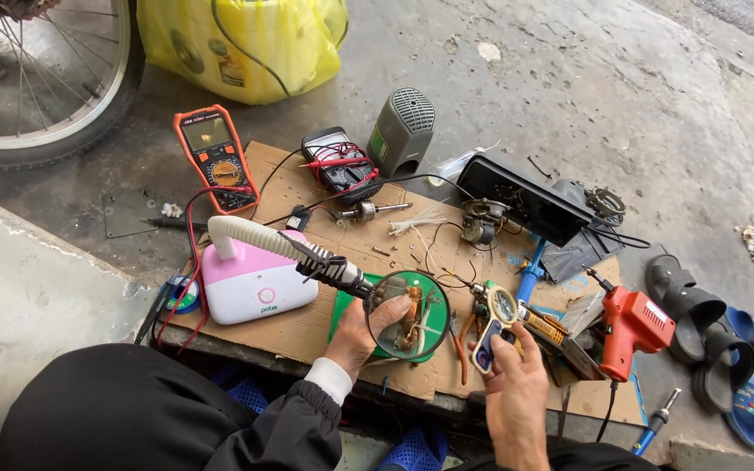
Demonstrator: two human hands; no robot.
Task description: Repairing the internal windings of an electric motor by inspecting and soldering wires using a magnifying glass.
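Fingers of the left hand (355, 336) clasped the rim of a round green-framed magnifying lens (409, 314) on a white flexible arm, near the front edge of the brown cardboard sheet (298, 187). Behind the glass sat a small orange circuit part (411, 319). Just beside it, the right hand (517, 384) pinched a small yellow-rimmed hand magnifier (501, 307). An orange soldering gun (634, 321) lay near the sheet's right edge.

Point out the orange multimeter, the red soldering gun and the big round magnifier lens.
orange multimeter (216, 159): head view, on its front face just above the dial.
red soldering gun (636, 321): head view, on the middle of its red body.
round magnifier lens (409, 327): head view, on the glass centre.
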